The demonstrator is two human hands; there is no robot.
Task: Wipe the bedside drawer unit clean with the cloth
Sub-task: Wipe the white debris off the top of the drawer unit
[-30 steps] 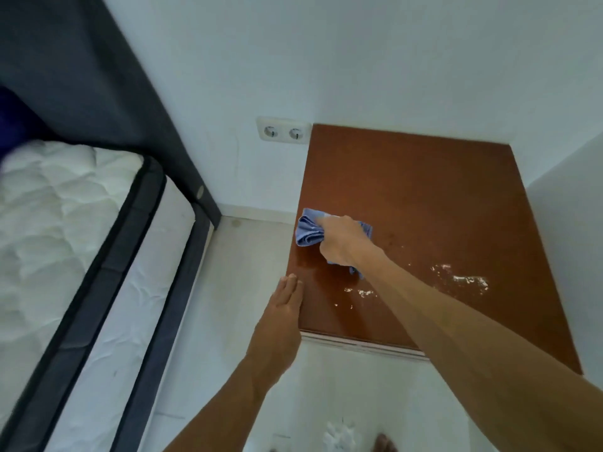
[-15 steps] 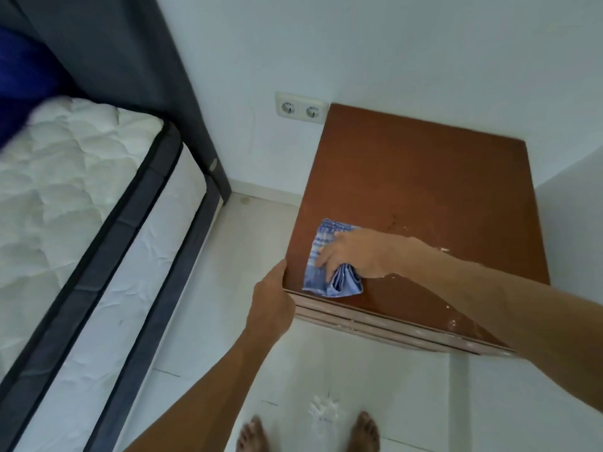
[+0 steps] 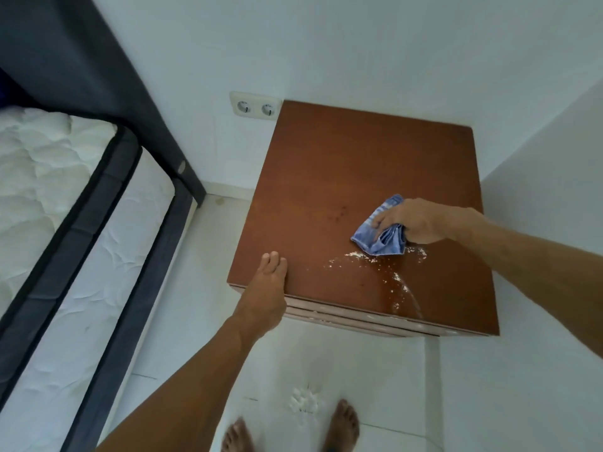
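The bedside drawer unit (image 3: 342,164) has a reddish-brown wooden top and stands in the corner against the white wall. My right hand (image 3: 421,223) presses a crumpled blue cloth (image 3: 380,238) onto the top's right half. White powdery specks (image 3: 375,261) lie just below the cloth and trail toward the front edge. My left hand (image 3: 267,288) rests flat, fingers together, on the front left corner of the top, holding nothing.
A bed with a white quilted mattress (image 3: 42,177) and dark frame fills the left side. A double wall socket (image 3: 254,107) sits left of the unit's back corner. My bare feet (image 3: 341,425) stand on the white floor, beside a small white powder patch (image 3: 303,401).
My right hand has swept the cloth from the top's front left toward the right half. My left hand shifted from gripping the corner edge to lying flat on the top.
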